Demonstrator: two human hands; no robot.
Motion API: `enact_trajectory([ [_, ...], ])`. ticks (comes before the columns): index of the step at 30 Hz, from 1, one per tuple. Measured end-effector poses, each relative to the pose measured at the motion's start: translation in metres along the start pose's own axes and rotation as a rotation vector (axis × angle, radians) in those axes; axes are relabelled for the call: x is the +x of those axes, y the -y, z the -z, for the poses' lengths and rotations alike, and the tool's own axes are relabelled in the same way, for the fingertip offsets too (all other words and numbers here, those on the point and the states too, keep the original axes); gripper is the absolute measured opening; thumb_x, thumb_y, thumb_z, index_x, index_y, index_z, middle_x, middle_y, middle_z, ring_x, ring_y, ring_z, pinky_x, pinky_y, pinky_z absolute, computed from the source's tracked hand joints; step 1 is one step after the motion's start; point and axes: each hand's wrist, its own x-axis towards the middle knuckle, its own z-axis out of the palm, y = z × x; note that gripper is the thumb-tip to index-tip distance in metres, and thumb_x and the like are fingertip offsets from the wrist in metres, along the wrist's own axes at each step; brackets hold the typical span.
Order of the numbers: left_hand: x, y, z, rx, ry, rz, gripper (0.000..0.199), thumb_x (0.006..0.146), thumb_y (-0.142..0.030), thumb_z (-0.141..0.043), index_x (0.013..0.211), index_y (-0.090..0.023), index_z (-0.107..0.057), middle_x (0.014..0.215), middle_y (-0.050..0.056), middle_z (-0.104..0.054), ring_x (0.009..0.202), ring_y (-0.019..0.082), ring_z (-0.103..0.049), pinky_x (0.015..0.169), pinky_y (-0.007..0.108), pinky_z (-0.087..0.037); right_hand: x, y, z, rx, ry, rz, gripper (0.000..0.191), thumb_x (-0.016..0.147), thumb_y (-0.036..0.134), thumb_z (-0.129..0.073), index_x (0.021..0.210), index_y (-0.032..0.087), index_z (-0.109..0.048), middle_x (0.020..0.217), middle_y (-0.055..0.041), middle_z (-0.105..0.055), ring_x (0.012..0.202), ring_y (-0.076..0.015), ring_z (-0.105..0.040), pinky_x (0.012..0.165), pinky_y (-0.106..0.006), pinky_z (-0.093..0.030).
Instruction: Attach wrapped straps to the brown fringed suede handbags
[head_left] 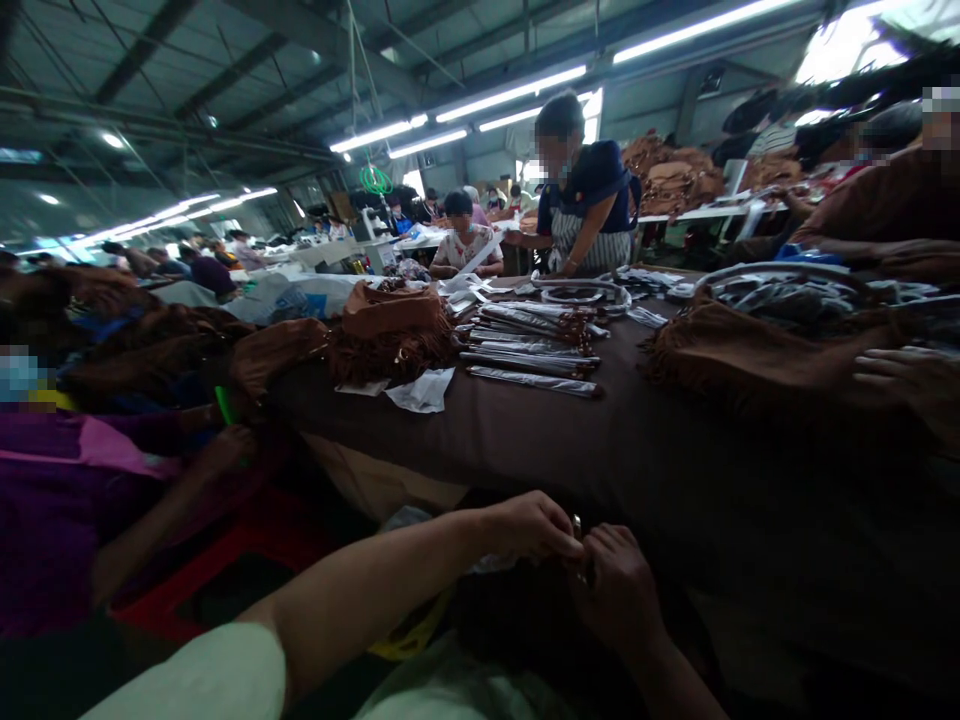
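My left hand (534,525) is closed in a pinch at the near edge of the dark-covered table. A small shiny metal piece (577,527) shows at its fingertips, too small to name more closely. Right beside it, my right hand (619,578) is closed too, its fingertips almost meeting the left ones. What the right fingers grip is hidden in shadow. Dark material lies below both hands over my lap, its shape unclear.
Wrapped thin strips (532,350) lie on the dark tabletop (525,430), beside brown fringed pieces (394,325) and white paper (421,391). Another brown fringed piece (750,340) lies right, near a co-worker's hand. A person in purple (45,520) sits left; another stands across the table.
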Motion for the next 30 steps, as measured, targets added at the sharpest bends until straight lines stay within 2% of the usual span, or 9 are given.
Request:
enact_trajectory([
  [3, 0.003, 0.004, -0.003, -0.022, -0.016, 0.066, 0.042, 0.051, -0.05, -0.079, 0.064, -0.014, -0.062, 0.048, -0.006, -0.045, 0.042, 0.005, -0.032, 0.044, 0.022, -0.025, -0.001, 0.002, 0.0, -0.02, 0.009, 0.001, 0.022, 0.084, 0.015, -0.043, 0.064, 0.019, -0.05, 0.063, -0.0044, -0.053, 0.064, -0.0192, -0.047, 0.067, -0.034, -0.032],
  [7, 0.003, 0.004, -0.013, 0.177, -0.267, 0.02, 0.036, 0.051, -0.042, -0.079, 0.054, -0.014, -0.057, 0.045, -0.007, -0.041, 0.043, 0.005, -0.032, 0.043, 0.021, -0.021, -0.002, 0.004, -0.003, -0.057, 0.021, -0.035, 0.017, 0.081, 0.016, -0.048, 0.065, 0.018, -0.053, 0.063, -0.0054, -0.055, 0.065, -0.0206, -0.048, 0.068, -0.036, -0.03],
  [13, 0.001, 0.006, -0.007, -0.076, -0.094, -0.03, 0.047, 0.057, -0.055, -0.075, 0.071, -0.013, -0.061, 0.054, -0.006, -0.048, 0.044, 0.005, -0.033, 0.044, 0.021, -0.025, 0.006, -0.001, 0.002, -0.013, 0.07, -0.081, 0.026, 0.089, 0.02, -0.043, 0.065, 0.02, -0.052, 0.063, -0.0034, -0.056, 0.062, -0.0184, -0.05, 0.064, -0.032, -0.032],
  [15, -0.003, 0.006, -0.007, 0.081, -0.146, -0.142, 0.047, 0.065, -0.058, -0.07, 0.076, -0.012, -0.063, 0.054, -0.006, -0.045, 0.047, 0.006, -0.035, 0.047, 0.02, -0.026, 0.009, -0.005, 0.008, 0.003, 0.153, -0.131, 0.023, 0.087, 0.021, -0.048, 0.065, 0.021, -0.051, 0.064, -0.0019, -0.057, 0.061, -0.0169, -0.052, 0.06, -0.029, -0.031],
  [18, -0.016, 0.004, -0.016, 0.535, -0.297, -0.3, 0.038, 0.079, -0.051, -0.061, 0.083, -0.014, -0.067, 0.066, -0.001, -0.057, 0.061, 0.01, -0.049, 0.057, 0.021, -0.033, 0.014, -0.009, 0.015, -0.062, 0.25, -0.194, 0.019, 0.082, 0.018, -0.052, 0.064, 0.022, -0.054, 0.065, -0.0016, -0.06, 0.061, -0.0178, -0.054, 0.059, -0.03, -0.028],
  [22, -0.031, 0.0, -0.031, 0.936, -0.431, -0.357, 0.033, 0.087, -0.044, -0.052, 0.092, -0.016, -0.067, 0.082, 0.006, -0.066, 0.072, 0.016, -0.057, 0.064, 0.025, -0.036, 0.017, -0.011, 0.014, -0.118, 0.231, -0.152, 0.021, 0.081, 0.013, -0.05, 0.063, 0.021, -0.057, 0.062, -0.0029, -0.062, 0.061, -0.019, -0.055, 0.061, -0.032, -0.027],
  [24, -0.03, 0.0, -0.031, 0.86, -0.483, -0.296, 0.029, 0.085, -0.042, -0.055, 0.087, -0.016, -0.068, 0.078, 0.005, -0.065, 0.069, 0.015, -0.056, 0.062, 0.024, -0.035, 0.018, -0.009, 0.011, -0.115, 0.204, -0.13, 0.021, 0.081, 0.015, -0.049, 0.061, 0.021, -0.056, 0.061, -0.0041, -0.061, 0.06, -0.0196, -0.054, 0.062, -0.033, -0.027],
  [26, -0.024, 0.002, -0.023, 0.604, -0.467, -0.207, 0.029, 0.079, -0.043, -0.062, 0.078, -0.015, -0.067, 0.067, 0.0, -0.06, 0.06, 0.011, -0.05, 0.057, 0.022, -0.033, 0.019, -0.006, 0.009, -0.114, 0.147, -0.1, 0.023, 0.082, 0.019, -0.049, 0.06, 0.02, -0.054, 0.06, -0.0051, -0.059, 0.06, -0.02, -0.052, 0.063, -0.034, -0.027],
  [30, -0.008, 0.006, 0.006, 0.042, -0.046, -0.108, 0.043, 0.06, -0.051, -0.078, 0.073, -0.012, -0.064, 0.053, -0.006, -0.046, 0.049, 0.006, -0.037, 0.048, 0.021, -0.025, 0.022, 0.005, 0.012, 0.02, 0.085, 0.012, 0.021, 0.08, 0.017, -0.048, 0.06, 0.019, -0.054, 0.06, -0.0044, -0.058, 0.059, -0.0179, -0.051, 0.063, -0.032, -0.03],
])
